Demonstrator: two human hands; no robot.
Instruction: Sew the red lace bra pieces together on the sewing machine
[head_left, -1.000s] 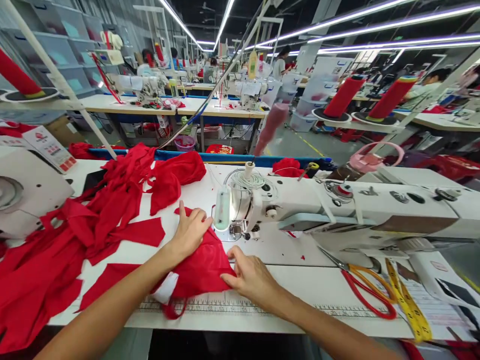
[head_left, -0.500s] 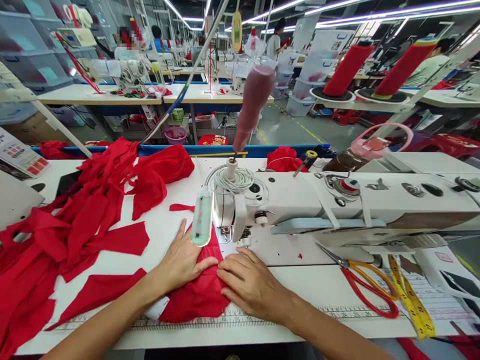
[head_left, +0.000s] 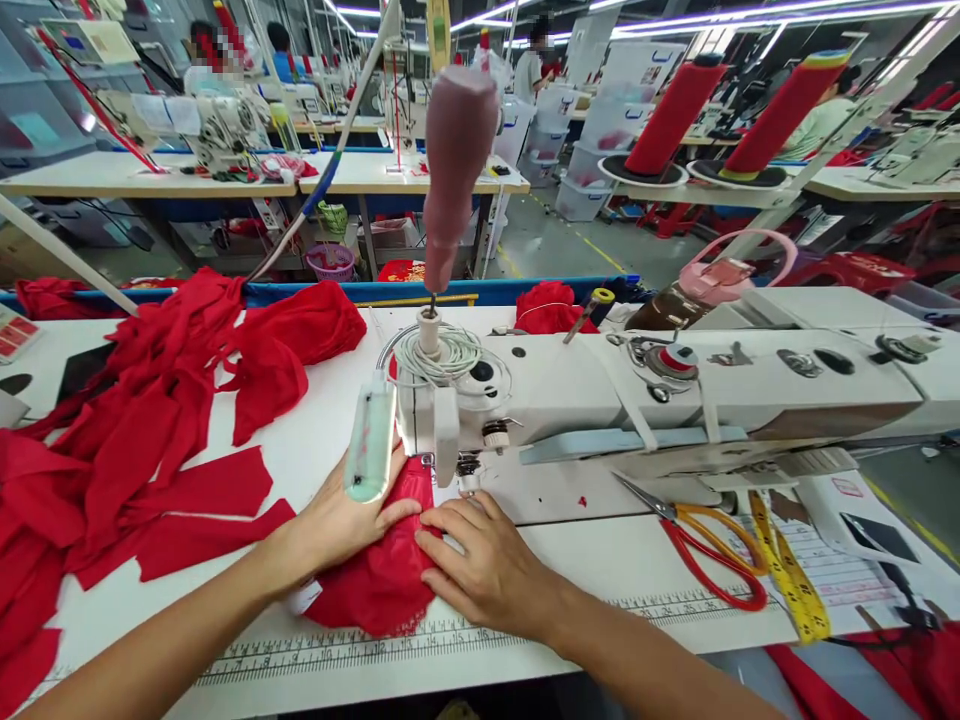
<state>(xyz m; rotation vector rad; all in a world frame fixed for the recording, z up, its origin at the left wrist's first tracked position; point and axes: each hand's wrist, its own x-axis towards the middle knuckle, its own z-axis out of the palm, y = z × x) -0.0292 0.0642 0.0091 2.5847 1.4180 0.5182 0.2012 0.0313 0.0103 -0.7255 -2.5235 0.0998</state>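
Note:
A red fabric piece (head_left: 360,595) lies on the machine bed, its far end running under the head of a white sewing machine (head_left: 540,390). My left hand (head_left: 349,515) rests flat on the cloth left of the needle area, thumb stretched out, with some fingers hidden behind a pale green lamp (head_left: 369,445). Just in front of the presser foot, my right hand (head_left: 487,570) lies on the right edge of the same cloth, its fingers extended and close to the left thumb. A small white tag (head_left: 306,597) shows beside the cloth's left side.
Red cut pieces (head_left: 150,400) pile up on the left. Orange-and-red-handled scissors (head_left: 712,555) and a yellow tape measure (head_left: 791,570) lie at right. A ruler strip (head_left: 285,655) runs along the front edge. Thread cones (head_left: 675,120) and a pink-lidded bottle (head_left: 675,300) stand behind.
The view has swung slightly right. One loose red piece beside my left forearm has shifted away from the front edge. Both hands stay on the cloth, in nearly the same pose.

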